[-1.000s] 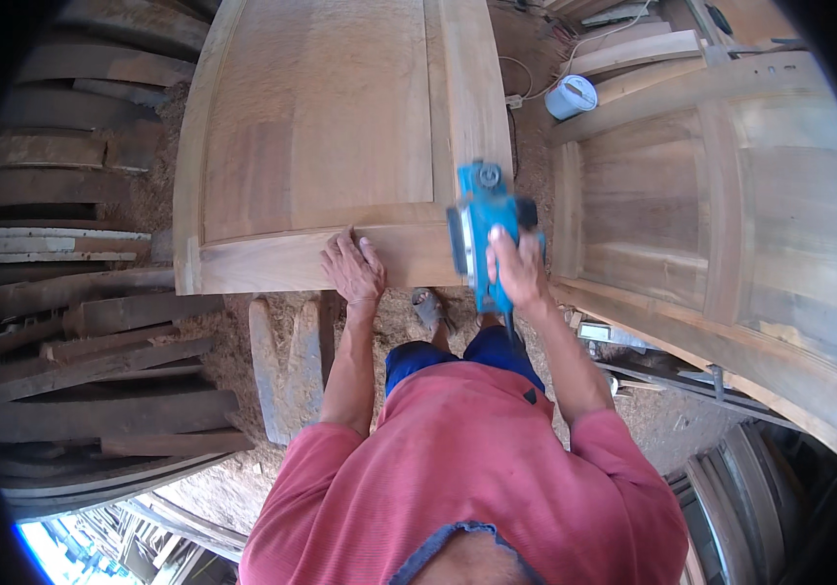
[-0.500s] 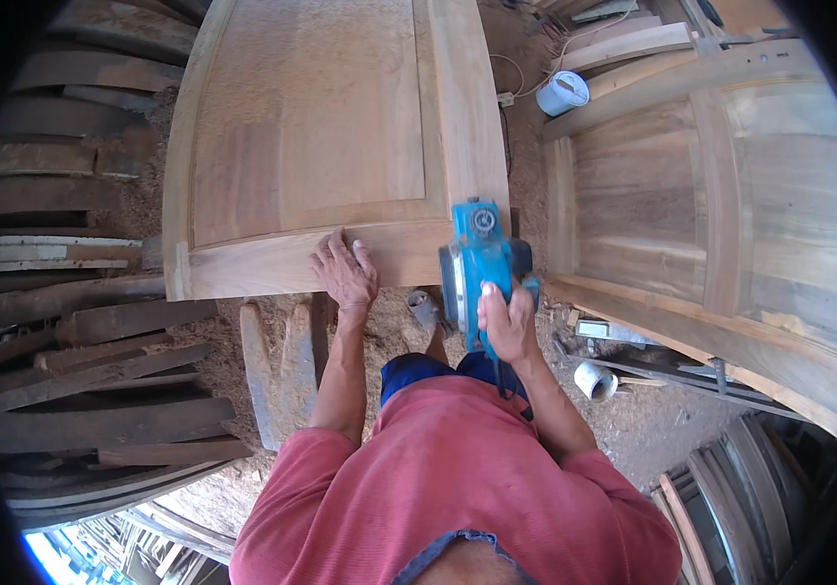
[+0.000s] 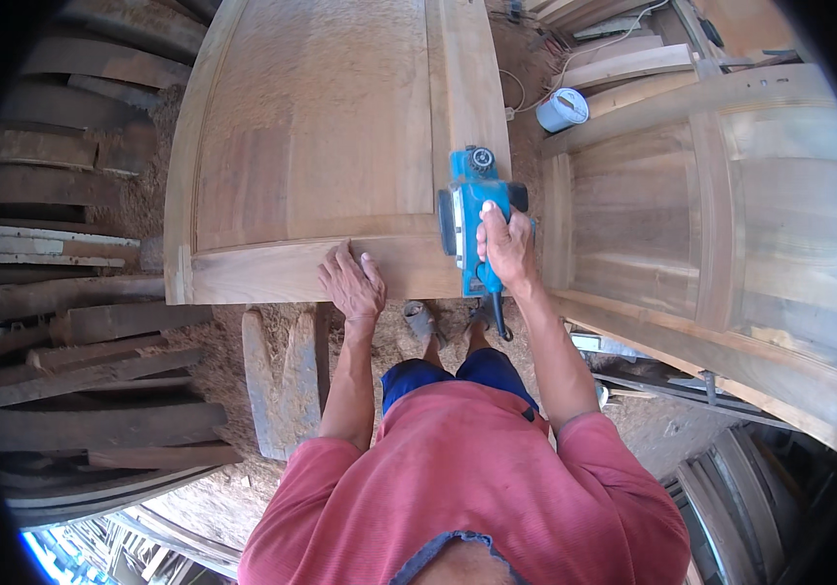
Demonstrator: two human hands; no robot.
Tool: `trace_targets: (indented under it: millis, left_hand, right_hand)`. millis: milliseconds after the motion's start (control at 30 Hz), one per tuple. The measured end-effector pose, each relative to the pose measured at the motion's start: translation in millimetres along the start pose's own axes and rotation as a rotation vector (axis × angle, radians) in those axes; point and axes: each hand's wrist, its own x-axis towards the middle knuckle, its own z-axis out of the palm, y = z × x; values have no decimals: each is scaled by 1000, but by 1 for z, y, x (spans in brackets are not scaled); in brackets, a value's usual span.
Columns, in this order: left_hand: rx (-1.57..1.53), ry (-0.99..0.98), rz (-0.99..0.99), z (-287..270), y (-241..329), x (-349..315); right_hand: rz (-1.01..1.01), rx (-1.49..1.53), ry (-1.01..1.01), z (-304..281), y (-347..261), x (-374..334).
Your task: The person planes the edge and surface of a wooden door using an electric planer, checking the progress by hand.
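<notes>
A large wooden panel door (image 3: 272,278) lies flat in front of me, its recessed panel dusted with shavings. My right hand (image 3: 506,241) is wrapped round the handle of a blue electric planer (image 3: 474,200). The planer rests on the door's right-hand stile, close to the near corner, with its short black cord guard (image 3: 499,317) pointing back toward me. My left hand (image 3: 353,284) lies with fingers spread on the near rail, its fingertips on the wood. The planer's underside is hidden against the stile.
A second panel door (image 3: 718,214) leans on the right. Beyond it stands a white tub (image 3: 563,110) beside a pale cord. Rough timber slabs (image 3: 97,322) are piled along the left. Upright boards (image 3: 282,380) stand near my left forearm. Shavings cover the floor.
The planer, with my right hand on it, has slid forward along the stile, away from my body. My left hand stays on the near rail.
</notes>
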Motion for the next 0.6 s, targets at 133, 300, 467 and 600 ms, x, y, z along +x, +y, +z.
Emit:
trace_targets:
  millis: [133,300,467,600]
  left_hand:
    - [-45,17,9,4,-7,-2]
    - [-2,-15,-14,3,-1,0]
    - [-79,-69,8,-7,1,-2]
    - [-729,-505,-80,-19,51,-33]
  right_hand:
    - [18,-42,27,8,-20,29]
    - [-15,-78,20,7,-25,79]
    - [-52,-2,57,13,-32,125]
    - [-70,22,51,11,-36,156]
